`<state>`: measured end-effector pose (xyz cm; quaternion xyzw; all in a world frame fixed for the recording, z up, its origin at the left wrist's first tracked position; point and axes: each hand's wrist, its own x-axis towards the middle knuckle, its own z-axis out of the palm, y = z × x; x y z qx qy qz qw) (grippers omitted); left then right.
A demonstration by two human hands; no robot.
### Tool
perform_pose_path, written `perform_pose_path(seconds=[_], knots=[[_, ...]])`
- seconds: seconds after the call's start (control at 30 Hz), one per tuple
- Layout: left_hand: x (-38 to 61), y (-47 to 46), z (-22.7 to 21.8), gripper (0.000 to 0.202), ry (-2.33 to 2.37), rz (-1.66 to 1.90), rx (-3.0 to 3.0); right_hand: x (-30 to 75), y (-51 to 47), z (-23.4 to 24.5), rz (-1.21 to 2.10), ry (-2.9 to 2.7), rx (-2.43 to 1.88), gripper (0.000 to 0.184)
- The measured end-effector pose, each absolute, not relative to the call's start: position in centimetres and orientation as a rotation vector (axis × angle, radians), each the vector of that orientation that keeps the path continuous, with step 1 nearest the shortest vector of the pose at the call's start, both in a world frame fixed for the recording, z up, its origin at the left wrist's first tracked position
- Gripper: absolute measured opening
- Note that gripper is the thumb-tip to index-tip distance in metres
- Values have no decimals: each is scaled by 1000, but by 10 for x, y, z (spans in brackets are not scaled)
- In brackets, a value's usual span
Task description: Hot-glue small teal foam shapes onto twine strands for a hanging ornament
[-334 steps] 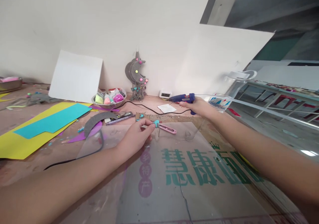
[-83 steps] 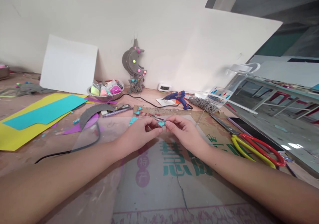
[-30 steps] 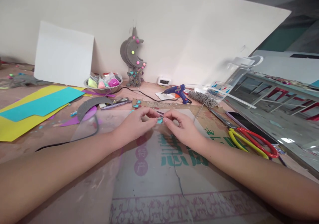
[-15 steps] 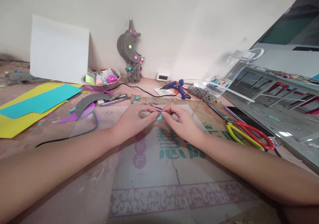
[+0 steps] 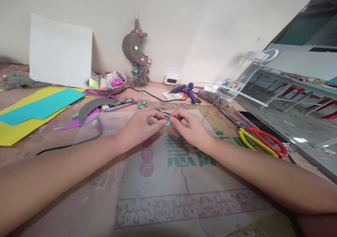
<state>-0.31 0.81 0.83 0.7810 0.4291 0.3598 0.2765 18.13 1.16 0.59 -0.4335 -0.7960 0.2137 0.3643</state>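
Your right hand (image 5: pixel 191 129) has room nearer you, over the plastic sheet (image 5: pixel 105 195); the hot-glue gun (image 5: pixel 184 88) blocks it ahead, scissors (image 5: pixel 246 127) rightward.

The left forearm (image 5: pixel 65 170), bare, slants up from the lower left of the frame; the right forearm (image 5: pixel 263 179), also bare, slants in from the lower right. The left hand (image 5: pixel 140 127) and right hand (image 5: pixel 191 127) come together near the middle of the frame, fingertips just beside each other. Each hand pinches, thumb lower in the frame, forefinger arched above; the remaining fingers are mostly hidden.
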Motion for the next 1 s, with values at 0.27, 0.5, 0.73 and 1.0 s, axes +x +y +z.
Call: perform_pose_path(seconds=[0.27,0.5,0.73,1.0], knots=[[-2,9,9,20,1197,949,2143,181,11,5,599,-2041,-1140,14],[-3,11,6,19,1173,940,2174,180,11,4,565,-2064,-1153,14],[-2,10,8,22,1169,911,2142,180,11,5,560,-2073,-1153,14],[-5,18,3,33,1203,1136,1707,182,12,5,562,-2059,-1155,16]])
